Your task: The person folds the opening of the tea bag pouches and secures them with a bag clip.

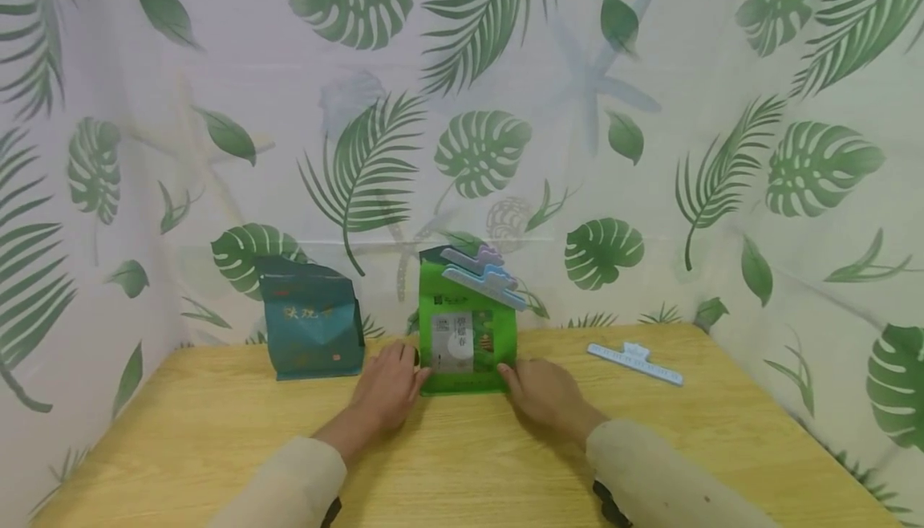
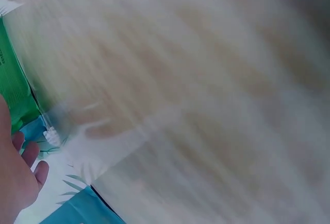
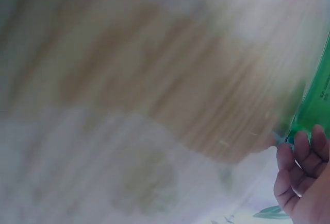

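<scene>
Two hands flank a green pouch (image 1: 468, 335) that stands upright near the middle of the wooden tabletop (image 1: 216, 432) in the head view. The left hand (image 1: 390, 387) lies against the pouch's lower left edge and the right hand (image 1: 545, 391) against its lower right, fingers fairly straight, so each grip reads as loose contact rather than a clasp. Two pale clips (image 1: 482, 273) pinch the pouch's top edge at a slant. A teal pouch (image 1: 312, 327) stands left of the green pouch, apart from it, and a spare blue clip (image 1: 635, 363) lies flat to the right, well apart.

To steady the pouch well, I judge even pressure low on both sides would keep it from tipping.

From the left wrist, heavy blur; only the green pouch's edge and fingertips (image 2: 31, 162) near it show, with teal below.

From the right wrist, also blurred; loosely curled fingers (image 3: 304, 154) sit just beside the green edge. Whether they touch cannot be told.
</scene>
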Demonstrator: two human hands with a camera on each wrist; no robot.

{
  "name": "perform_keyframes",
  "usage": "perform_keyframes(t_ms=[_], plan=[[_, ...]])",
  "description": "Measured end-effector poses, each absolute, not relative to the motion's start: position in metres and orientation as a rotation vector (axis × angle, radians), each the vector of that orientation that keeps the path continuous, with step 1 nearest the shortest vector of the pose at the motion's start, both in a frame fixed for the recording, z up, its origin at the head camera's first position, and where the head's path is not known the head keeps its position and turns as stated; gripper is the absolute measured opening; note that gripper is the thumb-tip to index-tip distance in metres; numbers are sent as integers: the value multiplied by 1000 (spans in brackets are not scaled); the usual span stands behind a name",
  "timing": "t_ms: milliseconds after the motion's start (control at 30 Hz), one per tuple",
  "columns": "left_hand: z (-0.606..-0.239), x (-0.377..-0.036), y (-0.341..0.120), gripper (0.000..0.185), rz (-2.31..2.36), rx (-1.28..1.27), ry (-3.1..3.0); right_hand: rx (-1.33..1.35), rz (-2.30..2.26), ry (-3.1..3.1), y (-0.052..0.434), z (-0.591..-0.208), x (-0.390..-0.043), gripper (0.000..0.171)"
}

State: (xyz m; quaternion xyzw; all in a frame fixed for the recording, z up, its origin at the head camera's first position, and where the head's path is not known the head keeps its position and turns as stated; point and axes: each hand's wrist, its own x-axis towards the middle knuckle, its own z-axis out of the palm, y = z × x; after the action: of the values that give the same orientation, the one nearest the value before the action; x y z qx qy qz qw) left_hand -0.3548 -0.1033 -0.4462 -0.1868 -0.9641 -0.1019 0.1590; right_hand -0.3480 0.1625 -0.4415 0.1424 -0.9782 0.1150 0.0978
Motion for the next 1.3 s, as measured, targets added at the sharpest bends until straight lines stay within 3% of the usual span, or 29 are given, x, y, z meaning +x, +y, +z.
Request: perform_keyframes(t_ms=[800, 1300], plan=[[-446, -339, -181, 28, -148, -399, -2732, 723, 350, -2770, 101, -445, -336, 48], [-444, -333, -250, 29, -137, -222, -2691, 874, 352, -2739, 55, -439, -329, 33]])
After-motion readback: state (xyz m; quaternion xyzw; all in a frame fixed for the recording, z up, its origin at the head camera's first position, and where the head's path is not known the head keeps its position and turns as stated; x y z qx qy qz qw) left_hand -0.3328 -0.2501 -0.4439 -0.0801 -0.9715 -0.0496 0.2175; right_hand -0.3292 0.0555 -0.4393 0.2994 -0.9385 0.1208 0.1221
